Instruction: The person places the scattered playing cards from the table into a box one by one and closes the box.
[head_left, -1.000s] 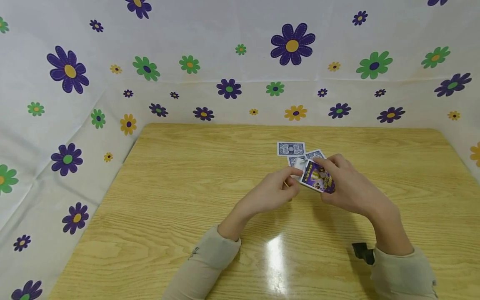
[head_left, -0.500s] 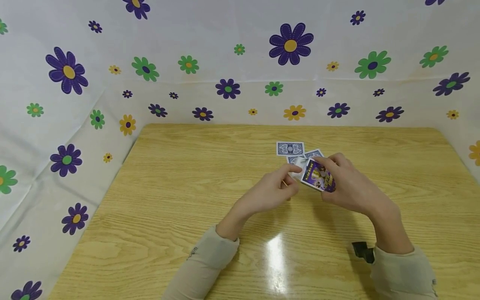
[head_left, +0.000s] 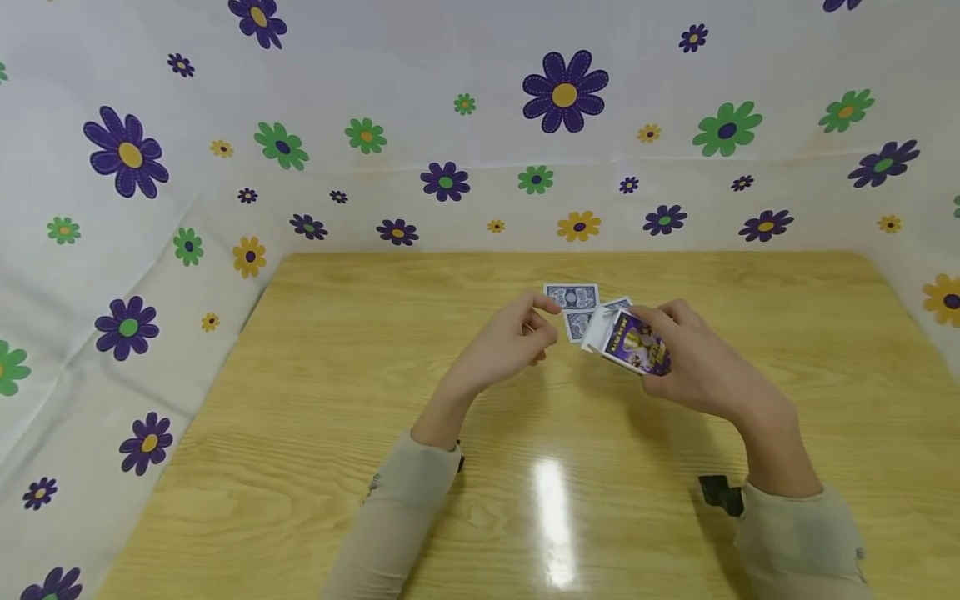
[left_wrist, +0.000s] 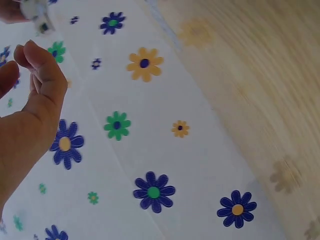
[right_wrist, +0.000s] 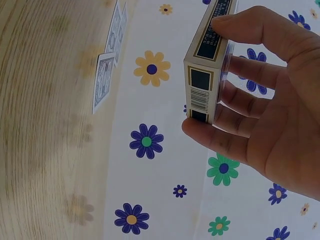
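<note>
My right hand (head_left: 705, 367) grips a playing-card box (head_left: 637, 343) with a purple, yellow-lettered front, held tilted over the table. The box's white flap (head_left: 597, 327) hangs out at its left end. In the right wrist view, thumb and fingers clasp the box (right_wrist: 202, 75) by its edges, and a barcode shows on its end. Left of the box, my left hand (head_left: 498, 346) hovers with loosely bent fingers, holding nothing. Beyond both hands lie a few blue-backed playing cards (head_left: 572, 296), face down; one is partly hidden by the box.
The wood-grain table (head_left: 337, 375) runs back to a white cloth (head_left: 405, 92) printed with purple, green and yellow flowers, which also hangs at the left side. A black object (head_left: 722, 493) sits at the right sleeve's cuff.
My left hand has drawn away from the box flap, to the left and slightly back toward the cards. The right hand still holds the box in nearly the same place; the flap is now uncovered.
</note>
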